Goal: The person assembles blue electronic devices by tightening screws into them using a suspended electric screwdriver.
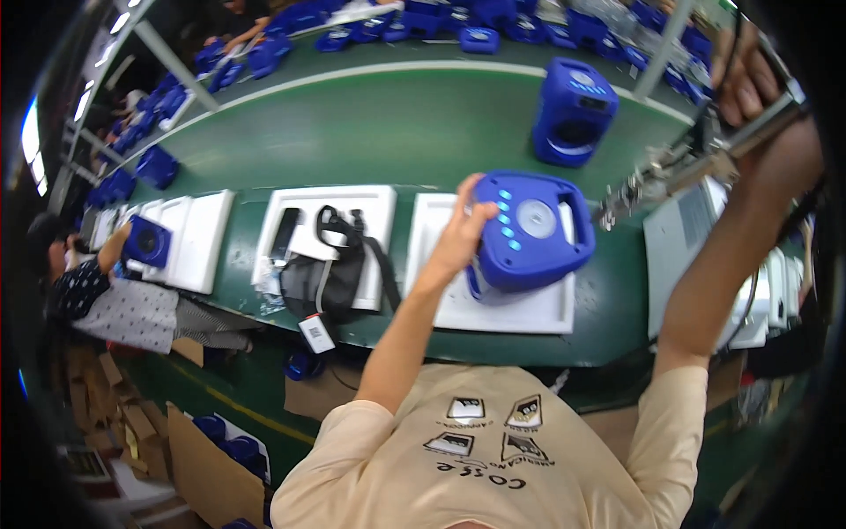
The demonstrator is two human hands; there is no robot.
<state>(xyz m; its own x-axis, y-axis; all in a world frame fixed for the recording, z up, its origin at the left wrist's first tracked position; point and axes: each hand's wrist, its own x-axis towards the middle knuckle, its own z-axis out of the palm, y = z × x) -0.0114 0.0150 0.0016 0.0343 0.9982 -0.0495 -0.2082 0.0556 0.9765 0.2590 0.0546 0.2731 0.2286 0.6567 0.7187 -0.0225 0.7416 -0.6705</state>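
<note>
A blue portable speaker (534,231) with a round disc, a row of lit buttons and a built-in handle is tilted over a white foam tray (493,319). My left hand (464,231) grips its upper left edge, the thumb lying by the lit buttons. High at the right, my right hand (747,78) is raised with its fingers curled beside a metal bar (758,119) and a dark cable. What lies inside those fingers is hidden. The bar's end, a cluster of small metal parts (630,196), hangs just right of the speaker.
Another lit blue speaker (575,113) stands on the green conveyor (352,123) beyond. To the left, a foam tray (374,201) holds a black bag (326,282) and straps. A grey box (683,242) sits at the right. A co-worker (123,304) handles a speaker at far left.
</note>
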